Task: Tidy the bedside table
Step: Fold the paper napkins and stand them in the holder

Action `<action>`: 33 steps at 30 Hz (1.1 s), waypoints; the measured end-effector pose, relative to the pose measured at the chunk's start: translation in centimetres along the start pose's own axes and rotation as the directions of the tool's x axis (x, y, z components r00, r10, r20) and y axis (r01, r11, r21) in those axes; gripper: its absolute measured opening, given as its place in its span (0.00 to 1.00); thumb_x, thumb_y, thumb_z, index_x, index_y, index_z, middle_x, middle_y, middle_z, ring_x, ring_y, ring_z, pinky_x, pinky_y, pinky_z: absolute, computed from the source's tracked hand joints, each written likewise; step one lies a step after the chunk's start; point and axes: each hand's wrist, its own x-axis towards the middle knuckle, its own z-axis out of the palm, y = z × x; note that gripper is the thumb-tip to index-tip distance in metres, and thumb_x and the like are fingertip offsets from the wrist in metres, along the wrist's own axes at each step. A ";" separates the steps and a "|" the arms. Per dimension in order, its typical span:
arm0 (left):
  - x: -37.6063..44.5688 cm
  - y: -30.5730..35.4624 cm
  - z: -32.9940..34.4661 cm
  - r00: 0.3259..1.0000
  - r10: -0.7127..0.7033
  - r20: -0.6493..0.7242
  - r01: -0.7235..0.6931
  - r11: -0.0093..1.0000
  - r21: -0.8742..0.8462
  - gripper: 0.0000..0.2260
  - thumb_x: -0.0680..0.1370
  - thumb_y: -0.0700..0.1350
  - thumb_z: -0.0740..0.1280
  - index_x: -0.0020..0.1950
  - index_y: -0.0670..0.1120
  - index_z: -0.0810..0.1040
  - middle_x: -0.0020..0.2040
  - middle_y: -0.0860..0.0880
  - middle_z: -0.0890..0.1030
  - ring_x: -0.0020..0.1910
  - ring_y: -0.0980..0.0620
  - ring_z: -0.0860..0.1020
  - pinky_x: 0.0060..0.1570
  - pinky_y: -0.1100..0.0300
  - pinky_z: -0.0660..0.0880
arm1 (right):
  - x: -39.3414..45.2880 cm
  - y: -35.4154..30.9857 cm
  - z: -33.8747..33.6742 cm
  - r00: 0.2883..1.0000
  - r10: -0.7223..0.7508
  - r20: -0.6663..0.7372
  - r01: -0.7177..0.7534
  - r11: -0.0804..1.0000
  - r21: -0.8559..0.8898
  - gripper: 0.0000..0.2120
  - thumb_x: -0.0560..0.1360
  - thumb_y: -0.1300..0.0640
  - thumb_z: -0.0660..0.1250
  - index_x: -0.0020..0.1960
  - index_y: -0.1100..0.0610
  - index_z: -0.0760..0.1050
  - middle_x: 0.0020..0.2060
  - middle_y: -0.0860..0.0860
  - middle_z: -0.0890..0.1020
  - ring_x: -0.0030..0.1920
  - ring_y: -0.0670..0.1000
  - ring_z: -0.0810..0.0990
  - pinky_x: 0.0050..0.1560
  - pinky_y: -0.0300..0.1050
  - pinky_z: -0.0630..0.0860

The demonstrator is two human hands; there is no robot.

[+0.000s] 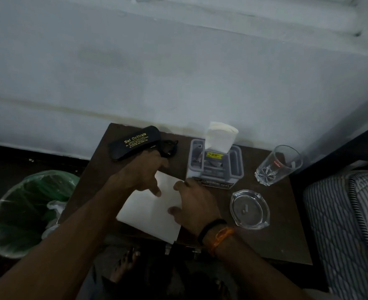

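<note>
Head view: a white paper [151, 210] lies at the centre of the dark desk [282, 245]. The left hand [145, 173] hovers over its 11 o'clock corner, fingers apart. The right hand [197, 204] rests on its 3 o'clock edge, fingers relaxed. A spectacle case [133, 142] lies at 11 o'clock, a tissue box [215, 163] at 1 o'clock.

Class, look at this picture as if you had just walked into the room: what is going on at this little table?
A person is tidying a dark bedside table. Both hands, the left hand and the right hand, rest with relaxed fingers on a white paper lying flat. Around it stand a black spectacle case, a tissue holder, a drinking glass and a glass ashtray. A lined bin sits beside the table.
</note>
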 end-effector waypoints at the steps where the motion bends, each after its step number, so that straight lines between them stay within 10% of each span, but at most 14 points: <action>1: 0.1 -0.2 0.2 1.000 0.000 0.009 0.000 1.000 0.023 0.38 0.66 0.53 0.79 0.72 0.48 0.68 0.69 0.47 0.68 0.67 0.46 0.66 0.66 0.52 0.68 | -0.1 -0.2 0.3 1.000 0.005 0.018 -0.005 1.000 -0.014 0.28 0.72 0.45 0.71 0.68 0.53 0.68 0.63 0.53 0.71 0.63 0.55 0.72 0.60 0.53 0.76; 13: 0.9 0.0 0.4 0.996 -0.086 0.016 0.081 0.980 0.180 0.35 0.64 0.58 0.78 0.66 0.47 0.72 0.67 0.45 0.72 0.67 0.44 0.68 0.68 0.48 0.65 | -0.1 -0.4 1.3 0.995 0.101 -0.008 -0.101 0.995 -0.003 0.36 0.67 0.44 0.76 0.67 0.53 0.63 0.66 0.54 0.66 0.64 0.57 0.70 0.57 0.55 0.77; 20: 0.2 0.4 0.0 0.986 -0.136 0.100 0.143 0.987 -0.067 0.29 0.69 0.46 0.78 0.66 0.43 0.72 0.64 0.44 0.76 0.62 0.46 0.75 0.58 0.55 0.74 | -0.2 -0.2 1.5 0.986 0.160 -0.034 -0.159 0.987 0.033 0.43 0.65 0.42 0.76 0.71 0.55 0.59 0.69 0.54 0.65 0.65 0.56 0.71 0.60 0.53 0.76; 29: -3.4 -1.1 -2.4 0.998 0.043 0.038 -0.027 0.934 -0.356 0.14 0.66 0.47 0.79 0.43 0.51 0.75 0.47 0.53 0.78 0.48 0.51 0.78 0.46 0.58 0.74 | -1.4 2.0 -0.1 0.954 0.280 -0.108 -0.235 0.920 0.313 0.39 0.57 0.28 0.71 0.61 0.47 0.74 0.55 0.44 0.82 0.54 0.48 0.81 0.52 0.46 0.79; 33: -5.3 0.0 -3.8 0.997 0.083 -0.006 -0.076 0.874 -0.480 0.13 0.65 0.45 0.80 0.44 0.48 0.79 0.45 0.50 0.82 0.45 0.52 0.81 0.44 0.55 0.78 | -2.1 2.7 -2.0 0.965 0.256 -0.056 -0.145 0.701 0.699 0.36 0.54 0.36 0.79 0.59 0.46 0.75 0.53 0.42 0.83 0.52 0.42 0.81 0.51 0.43 0.80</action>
